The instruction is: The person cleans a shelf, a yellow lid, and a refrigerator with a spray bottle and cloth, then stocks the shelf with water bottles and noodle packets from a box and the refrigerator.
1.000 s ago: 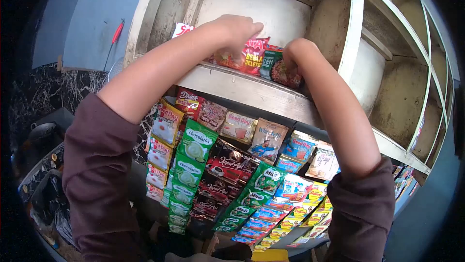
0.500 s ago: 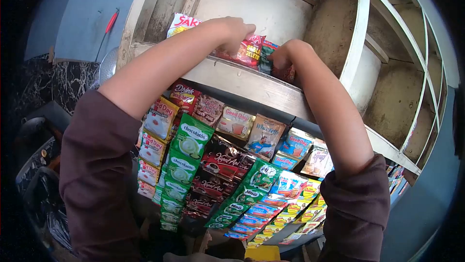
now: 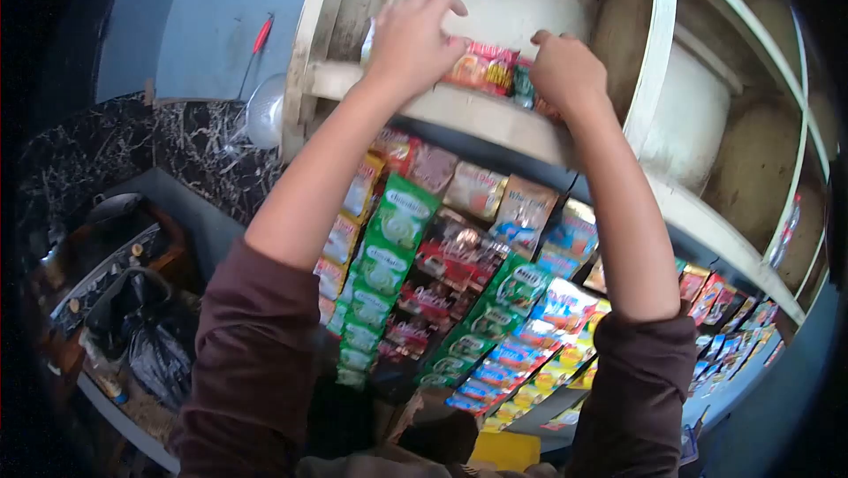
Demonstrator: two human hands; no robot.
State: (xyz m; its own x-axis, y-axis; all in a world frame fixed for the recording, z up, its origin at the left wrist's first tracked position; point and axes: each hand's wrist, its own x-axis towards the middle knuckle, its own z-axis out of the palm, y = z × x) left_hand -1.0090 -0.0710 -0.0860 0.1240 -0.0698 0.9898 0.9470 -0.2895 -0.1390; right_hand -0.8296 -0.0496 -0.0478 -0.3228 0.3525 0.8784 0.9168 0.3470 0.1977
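My left hand [image 3: 415, 43] is raised at the shelf ledge [image 3: 495, 116], thumb and fingers spread apart, its thumb beside a red packet [image 3: 483, 67]. My right hand [image 3: 567, 70] is at the right end of the packet row, fingers curled, beside a dark green packet [image 3: 523, 80]. Whether it grips anything is hidden. Part of a white packet [image 3: 367, 40] shows behind my left hand. The packets stand in the shelf compartment behind the ledge.
Strips of sachets, among them green ones [image 3: 382, 269] and blue ones [image 3: 521, 350], hang below the ledge. A red-handled tool [image 3: 263, 34] hangs on the blue wall at left. A black plastic bag [image 3: 159, 354] lies lower left.
The view has shifted, so the shelf and sachets appear further right. My left hand has lifted off the packets and its fingers have spread. My right hand has risen slightly relative to the ledge.
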